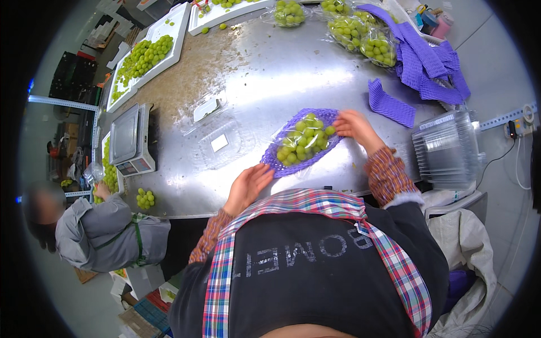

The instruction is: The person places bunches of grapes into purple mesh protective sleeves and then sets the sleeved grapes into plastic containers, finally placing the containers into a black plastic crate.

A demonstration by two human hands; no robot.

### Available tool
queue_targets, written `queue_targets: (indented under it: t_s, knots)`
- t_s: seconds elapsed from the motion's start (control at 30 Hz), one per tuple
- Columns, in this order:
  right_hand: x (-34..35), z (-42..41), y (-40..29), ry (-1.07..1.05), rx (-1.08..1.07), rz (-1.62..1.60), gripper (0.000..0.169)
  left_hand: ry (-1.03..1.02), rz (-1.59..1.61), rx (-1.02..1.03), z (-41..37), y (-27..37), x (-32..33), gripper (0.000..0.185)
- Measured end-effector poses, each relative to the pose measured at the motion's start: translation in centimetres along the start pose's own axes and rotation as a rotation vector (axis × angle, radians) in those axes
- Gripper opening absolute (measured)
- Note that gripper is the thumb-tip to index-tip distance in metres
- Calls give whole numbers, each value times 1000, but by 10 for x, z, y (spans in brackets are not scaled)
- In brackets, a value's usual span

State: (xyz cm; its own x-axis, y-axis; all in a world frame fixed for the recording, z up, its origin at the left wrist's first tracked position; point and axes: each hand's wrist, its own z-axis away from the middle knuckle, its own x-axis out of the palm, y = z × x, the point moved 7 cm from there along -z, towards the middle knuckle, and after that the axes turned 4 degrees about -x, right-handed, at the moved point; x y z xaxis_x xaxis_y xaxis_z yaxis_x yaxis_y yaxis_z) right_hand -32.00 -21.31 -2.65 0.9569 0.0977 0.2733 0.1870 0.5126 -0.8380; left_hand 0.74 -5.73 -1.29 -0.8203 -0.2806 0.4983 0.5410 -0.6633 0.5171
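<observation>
In front of me on the metal table lies a purple foam net sleeve (288, 172), spread wide around a bunch of green grapes (305, 139) in clear plastic film. My left hand (249, 186) has its fingers at the sleeve's near left end, thumb side hidden. At the far right end, my right hand (353, 128) pinches the sleeve's edge with bent fingers, close to the grapes. An open clear plastic clamshell box (238, 145) rests left of the sleeve, with a white square in it.
A digital scale (143, 141) stands left, near a white foam tray (179, 50) of grapes. Bagged grapes (344, 31) and purple sleeves (422, 63) lie far right. Stacked clear boxes (446, 150) stand at the right edge. A co-worker (110, 236) handles grapes at left.
</observation>
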Motion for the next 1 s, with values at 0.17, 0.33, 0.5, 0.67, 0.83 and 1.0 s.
queue_targets:
  t_s: [0.17, 0.33, 0.5, 0.67, 0.83, 1.0]
  knots:
    - [-53, 53, 78, 353, 2, -533, 32, 142, -495, 219, 48, 39, 3, 35]
    - [20, 62, 68, 42, 94, -601, 46, 63, -622, 641, 2, 117, 89, 40]
    - [60, 72, 56, 15, 207, -613, 48, 4, -824, 46, -102, 93, 87, 58]
    - [66, 65, 79, -153, 121, -842, 45, -142, -865, 117, -131, 70, 92, 65]
    - [100, 72, 69, -131, 214, -714, 50, -360, -617, -130, -62, 43, 129, 60]
    - [121, 80, 37, -231, -42, -644, 58, -366, -338, -62, -53, 18, 119, 59]
